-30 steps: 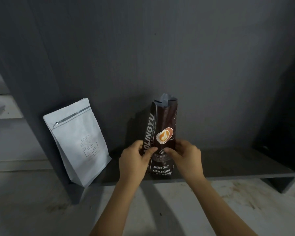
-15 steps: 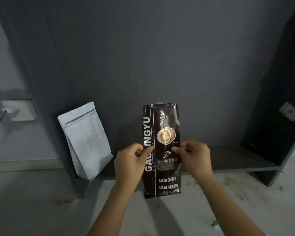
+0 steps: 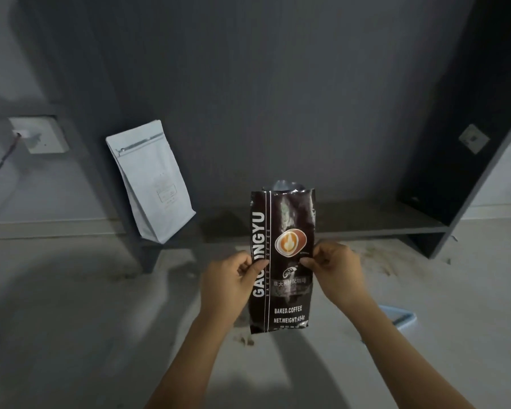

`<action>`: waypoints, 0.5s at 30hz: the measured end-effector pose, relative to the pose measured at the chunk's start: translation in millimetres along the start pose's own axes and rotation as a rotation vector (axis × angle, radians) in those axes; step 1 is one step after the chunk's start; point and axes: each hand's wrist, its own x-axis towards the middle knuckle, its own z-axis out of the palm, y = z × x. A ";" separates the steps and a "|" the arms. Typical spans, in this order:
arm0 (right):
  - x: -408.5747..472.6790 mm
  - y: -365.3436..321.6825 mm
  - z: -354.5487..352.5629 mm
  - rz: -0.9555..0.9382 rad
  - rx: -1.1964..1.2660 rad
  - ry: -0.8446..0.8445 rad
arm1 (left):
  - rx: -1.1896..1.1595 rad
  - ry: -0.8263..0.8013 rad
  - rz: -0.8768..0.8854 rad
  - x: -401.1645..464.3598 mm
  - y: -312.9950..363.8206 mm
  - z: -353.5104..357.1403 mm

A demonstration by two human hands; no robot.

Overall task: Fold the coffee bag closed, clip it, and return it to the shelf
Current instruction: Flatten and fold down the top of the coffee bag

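A dark brown coffee bag with white lettering and an orange cup logo hangs upright in the air in front of the low shelf. Its top edge is open and unfolded, with silver lining showing. My left hand pinches the bag's left edge at mid-height. My right hand pinches its right edge at the same height. A light blue flat object, possibly a clip, lies on the floor to the right of my right forearm.
A white zip pouch leans on the shelf's left end against the dark back panel. The shelf unit's dark right side wall stands at the right. A wall socket with a cable sits far left. Grey floor with brown specks lies below.
The coffee bag was standing on the shelf; both hands have lifted it off and brought it toward me, over the floor. The blue object on the floor has come into view.
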 end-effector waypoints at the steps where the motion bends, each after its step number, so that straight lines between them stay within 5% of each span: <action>1: -5.1 4.0 2.7 0.006 -0.002 -0.003 | 0.036 0.002 0.007 -5.2 -0.4 1.4; 15: -37.8 31.0 17.0 0.096 -0.034 -0.091 | -0.026 -0.091 -0.185 -38.8 -10.8 18.5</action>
